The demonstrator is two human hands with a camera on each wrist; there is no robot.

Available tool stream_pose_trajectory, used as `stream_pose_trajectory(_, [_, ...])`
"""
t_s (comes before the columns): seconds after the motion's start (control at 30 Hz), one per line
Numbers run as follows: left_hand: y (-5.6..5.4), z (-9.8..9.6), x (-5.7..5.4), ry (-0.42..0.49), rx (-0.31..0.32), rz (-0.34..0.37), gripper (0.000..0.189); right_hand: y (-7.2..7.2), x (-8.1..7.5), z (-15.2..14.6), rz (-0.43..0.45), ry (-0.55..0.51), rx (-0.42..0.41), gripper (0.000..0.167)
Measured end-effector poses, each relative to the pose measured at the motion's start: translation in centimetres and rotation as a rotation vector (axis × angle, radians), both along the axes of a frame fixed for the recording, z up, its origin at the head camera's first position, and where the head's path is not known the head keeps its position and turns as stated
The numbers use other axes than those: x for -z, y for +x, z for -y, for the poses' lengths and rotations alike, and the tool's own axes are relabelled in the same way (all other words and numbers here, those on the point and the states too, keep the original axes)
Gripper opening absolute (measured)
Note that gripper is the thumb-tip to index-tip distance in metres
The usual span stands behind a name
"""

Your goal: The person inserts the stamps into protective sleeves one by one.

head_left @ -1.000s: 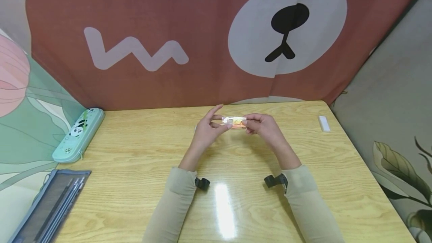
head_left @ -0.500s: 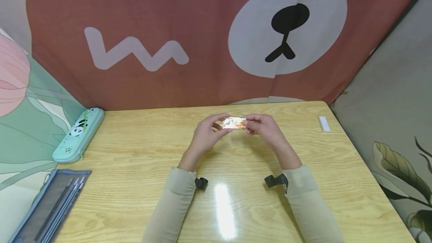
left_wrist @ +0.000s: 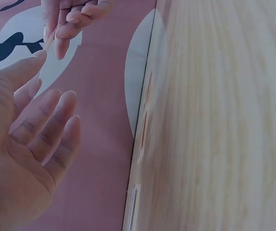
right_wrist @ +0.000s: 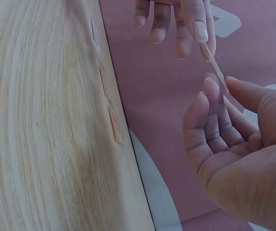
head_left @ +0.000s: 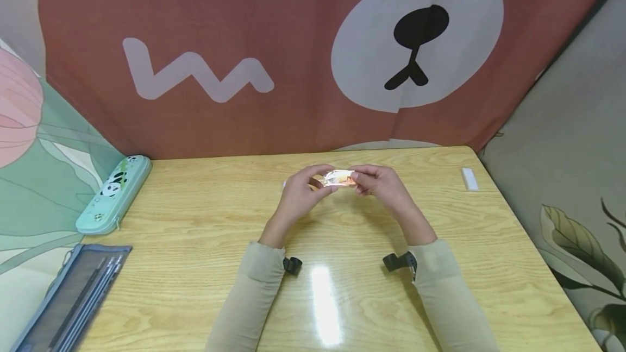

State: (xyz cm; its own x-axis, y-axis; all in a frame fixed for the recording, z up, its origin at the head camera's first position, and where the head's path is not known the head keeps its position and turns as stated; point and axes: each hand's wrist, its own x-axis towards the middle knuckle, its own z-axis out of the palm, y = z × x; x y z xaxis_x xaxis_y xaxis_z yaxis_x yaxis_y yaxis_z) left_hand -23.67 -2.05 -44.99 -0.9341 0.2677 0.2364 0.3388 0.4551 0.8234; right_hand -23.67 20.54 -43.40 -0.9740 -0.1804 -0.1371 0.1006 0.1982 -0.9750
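A small flat shiny packet (head_left: 340, 178), part clear and part orange, is held up between both hands near the far side of the table. My left hand (head_left: 302, 188) pinches its left end between thumb and fingers. The right hand (head_left: 383, 188) pinches the orange right end the same way. Seen in the right wrist view, the packet (right_wrist: 214, 65) is edge-on, a thin strip above the table, with the other fingers of both hands loosely bent. Fingertips hide both of its ends.
Thin flat pieces (right_wrist: 115, 125) lie along the table's far edge in the wrist views. A white block (head_left: 470, 179) lies far right. At left are a turquoise panda pencil case (head_left: 114, 194) and a mesh pouch (head_left: 75, 297) with pens. A printed curtain (head_left: 293, 118) hangs behind.
My left index finger, raised a second ago, has come down to the packet's upper edge. The packet has tilted slightly and its glare has shifted. The right hand has hardly moved.
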Motion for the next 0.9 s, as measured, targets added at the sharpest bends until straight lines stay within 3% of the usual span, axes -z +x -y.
stream_pose_trajectory(0.27, [-0.06,-0.04,-0.04,-0.001,-0.019,-0.001,0.042,-0.21,0.34,-0.36,-0.013,-0.028,0.047,0.039])
stream_pose_trajectory(0.5, [-0.22,-0.17,0.18,-0.034,-0.047,-0.035,0.041,-0.2,0.47,-0.22,0.001,-0.036,0.05,0.035])
stream_pose_trajectory(0.9, [-0.02,-0.41,0.13,-0.037,-0.043,-0.023,0.041,0.02,0.2,0.06,0.011,-0.036,0.032,0.033])
